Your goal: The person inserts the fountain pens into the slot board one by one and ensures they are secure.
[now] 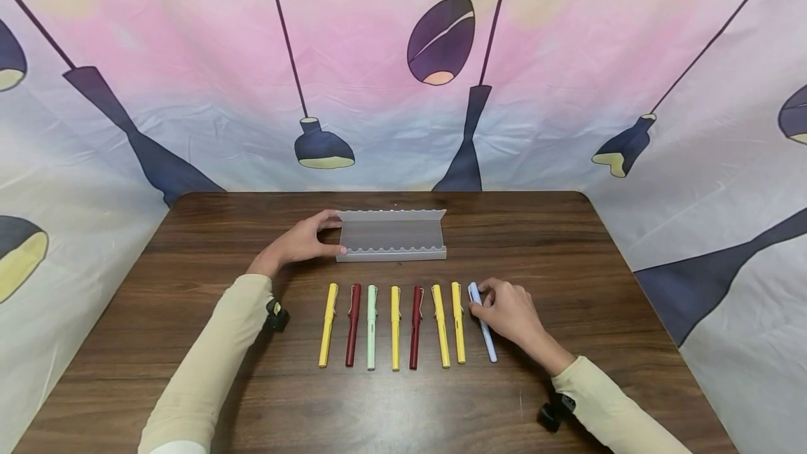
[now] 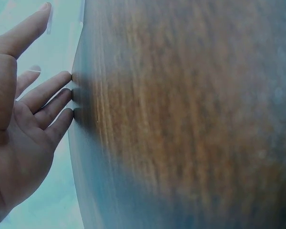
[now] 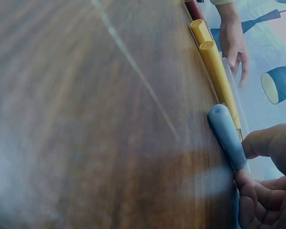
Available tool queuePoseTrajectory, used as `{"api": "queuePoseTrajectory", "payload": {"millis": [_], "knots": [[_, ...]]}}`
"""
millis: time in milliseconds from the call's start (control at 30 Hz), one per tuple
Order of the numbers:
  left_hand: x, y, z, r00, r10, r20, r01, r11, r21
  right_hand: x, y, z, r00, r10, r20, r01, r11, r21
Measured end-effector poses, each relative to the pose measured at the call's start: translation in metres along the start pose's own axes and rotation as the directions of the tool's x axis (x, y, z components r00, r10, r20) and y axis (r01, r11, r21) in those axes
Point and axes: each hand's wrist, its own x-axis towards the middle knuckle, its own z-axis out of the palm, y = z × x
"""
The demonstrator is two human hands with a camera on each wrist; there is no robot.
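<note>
A clear plastic pen rack point(image 1: 392, 256) with scalloped front and back edges stands toward the back of the table. My left hand point(image 1: 305, 239) holds its left end, thumb at the front corner and index finger at the back one; in the left wrist view the other fingertips point(image 2: 66, 114) touch the wood. Thumb and fingers of my right hand point(image 1: 509, 310) pinch a light blue pen point(image 1: 484, 328), which lies at the right end of a row. Nearest to it is a yellow pen point(image 1: 458, 328). The right wrist view shows the blue pen's end point(image 3: 224, 129) close up.
Left along the row lie more yellow pens point(image 1: 328, 328), dark red pens point(image 1: 353, 328) and a mint green pen point(image 1: 370, 331), roughly parallel. The dark wooden table point(image 1: 403, 415) ends at a printed cloth backdrop point(image 1: 378, 76).
</note>
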Motion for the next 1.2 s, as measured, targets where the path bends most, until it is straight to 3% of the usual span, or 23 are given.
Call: {"api": "queuePoseTrajectory", "payload": {"millis": [633,1200], "knots": [[-0.001,-0.002,0.002,1.0,0.012,-0.012,-0.012,1.0,0.018,-0.002,0.002,-0.004,1.0,0.026,0.011,-0.027,0.998,0.055],[-0.001,-0.002,0.0,1.0,0.019,0.0,-0.019,1.0,0.002,0.004,0.0,-0.031,1.0,0.009,-0.016,-0.007,0.99,0.141]]}}
